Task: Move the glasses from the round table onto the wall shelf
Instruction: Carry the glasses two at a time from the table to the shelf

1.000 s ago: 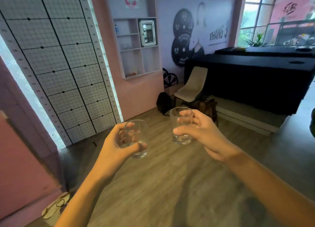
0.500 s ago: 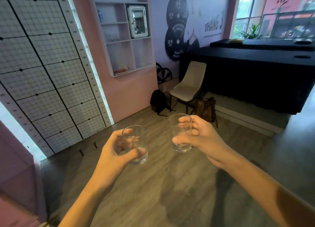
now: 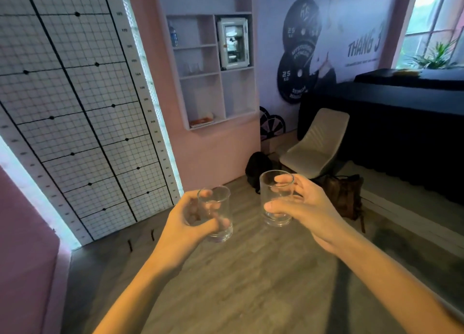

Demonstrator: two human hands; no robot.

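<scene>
I carry two clear, empty drinking glasses upright over the wooden floor. My left hand (image 3: 187,219) grips the left glass (image 3: 217,214) around its side. The right glass (image 3: 276,199) sits in my right hand (image 3: 305,208), with the thumb in front and the fingers behind. The white wall shelf (image 3: 212,70) hangs on the pink wall ahead, well above and beyond both hands. Faint glasses (image 3: 194,67) stand in its middle left compartment. The round table is out of view.
A beige chair (image 3: 315,144), a black backpack (image 3: 258,168) and a brown bag (image 3: 342,195) stand on the floor below and right of the shelf. A black-draped table (image 3: 401,123) fills the right. A gridded posture chart (image 3: 75,102) covers the left wall.
The shelf, chair and bags have grown larger and nearer as I walk toward them. Both hands keep their glasses, held at about the same height.
</scene>
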